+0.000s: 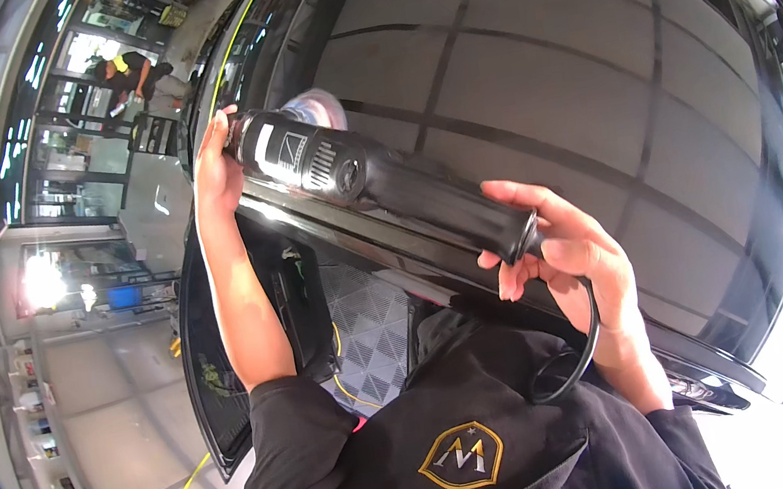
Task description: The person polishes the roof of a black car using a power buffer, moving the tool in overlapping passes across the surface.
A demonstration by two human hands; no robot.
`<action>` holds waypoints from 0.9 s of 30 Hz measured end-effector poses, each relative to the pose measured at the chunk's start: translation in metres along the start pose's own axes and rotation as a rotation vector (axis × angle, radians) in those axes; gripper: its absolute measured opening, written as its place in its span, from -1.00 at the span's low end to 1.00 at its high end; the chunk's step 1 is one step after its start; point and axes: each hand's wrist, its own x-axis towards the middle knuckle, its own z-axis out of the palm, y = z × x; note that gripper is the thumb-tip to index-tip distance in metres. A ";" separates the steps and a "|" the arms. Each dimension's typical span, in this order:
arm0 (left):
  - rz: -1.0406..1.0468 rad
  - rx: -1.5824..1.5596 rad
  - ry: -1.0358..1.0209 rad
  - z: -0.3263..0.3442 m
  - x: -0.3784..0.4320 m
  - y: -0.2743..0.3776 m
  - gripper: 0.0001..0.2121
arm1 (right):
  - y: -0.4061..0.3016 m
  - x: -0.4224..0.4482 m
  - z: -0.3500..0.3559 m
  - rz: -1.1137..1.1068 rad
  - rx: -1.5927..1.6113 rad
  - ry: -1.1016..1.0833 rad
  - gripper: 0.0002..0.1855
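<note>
A black corded rotary polisher lies slantwise across the view, over the edge of a glossy black car roof. Around its head end, at the upper left, my left hand is closed. The round polishing pad sticks out on the far side of the head, near the roof, and looks blurred; whether it touches the paint I cannot tell. At the rear end of the body my right hand holds the handle between thumb and fingers. The black power cord loops down from there past my wrist.
Below the roof edge a car door stands open at the left, over grey patterned floor tiles. A yellow cord runs along the floor. Another person bends over near the windows at the upper left. Bottles line a shelf at the far left.
</note>
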 end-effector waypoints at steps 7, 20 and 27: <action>-0.067 -0.008 0.034 0.020 -0.007 0.011 -0.67 | -0.016 0.003 -0.029 0.112 0.124 -0.144 -0.18; -0.028 -0.080 0.332 0.046 -0.019 -0.004 -0.66 | -0.071 0.030 -0.044 0.288 0.075 -0.030 -0.15; 0.030 -0.026 0.514 0.099 -0.031 -0.004 -0.61 | -0.085 0.045 -0.081 0.327 -0.088 -0.289 -0.12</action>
